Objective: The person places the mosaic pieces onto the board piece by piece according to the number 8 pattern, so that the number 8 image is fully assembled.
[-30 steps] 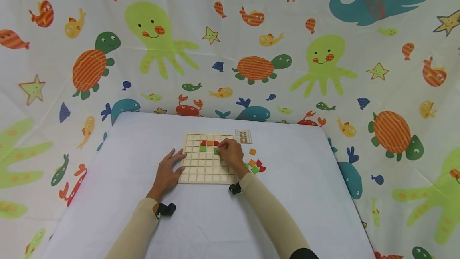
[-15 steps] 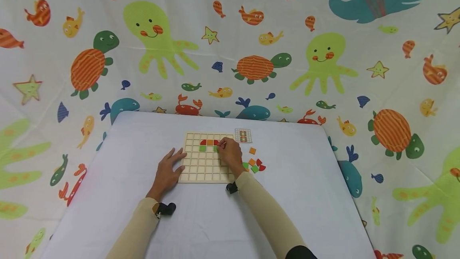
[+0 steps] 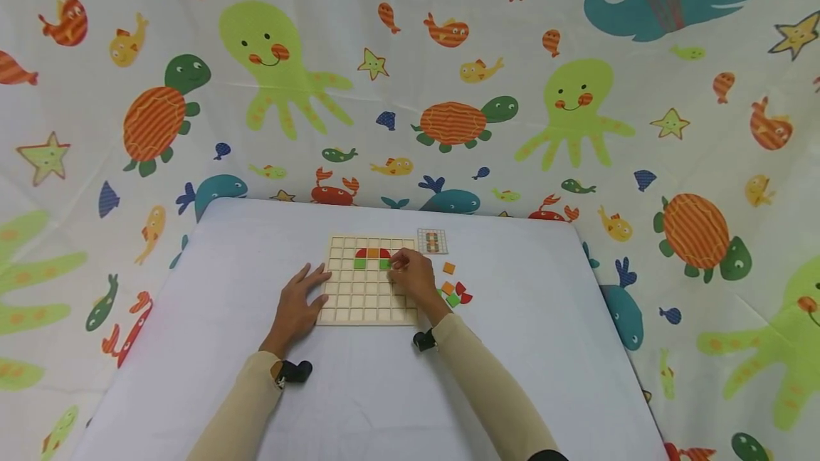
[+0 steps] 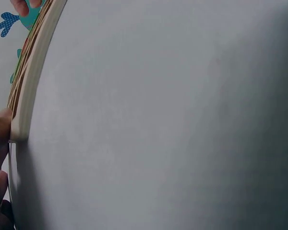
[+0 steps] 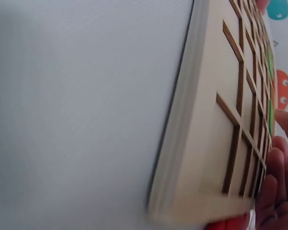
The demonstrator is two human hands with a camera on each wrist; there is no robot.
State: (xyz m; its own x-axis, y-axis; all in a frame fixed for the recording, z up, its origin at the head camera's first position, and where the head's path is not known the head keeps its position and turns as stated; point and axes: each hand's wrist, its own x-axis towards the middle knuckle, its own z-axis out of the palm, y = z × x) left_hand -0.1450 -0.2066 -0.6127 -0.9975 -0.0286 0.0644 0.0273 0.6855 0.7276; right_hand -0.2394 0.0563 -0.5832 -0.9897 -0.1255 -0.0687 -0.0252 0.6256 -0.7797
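Observation:
A pale wooden grid board lies on the white table. In its upper part are two red curved pieces with an orange square between them. A green square sits below the left red piece, another green square below the right one. My left hand has its fingers spread, resting against the board's left edge. My right hand is over the board's right side, its loosely bent fingertips just right of the second green square, with no piece visible between them.
Right of the board lie loose pieces: an orange square, a green square, red pieces and others partly behind the right wrist. A small pattern card lies by the board's upper right corner. A sea-animal cloth hangs behind the table.
The second green square has settled level into its cell below the right red piece. My right fingers have come off it and shifted slightly right. My left hand has stayed put.

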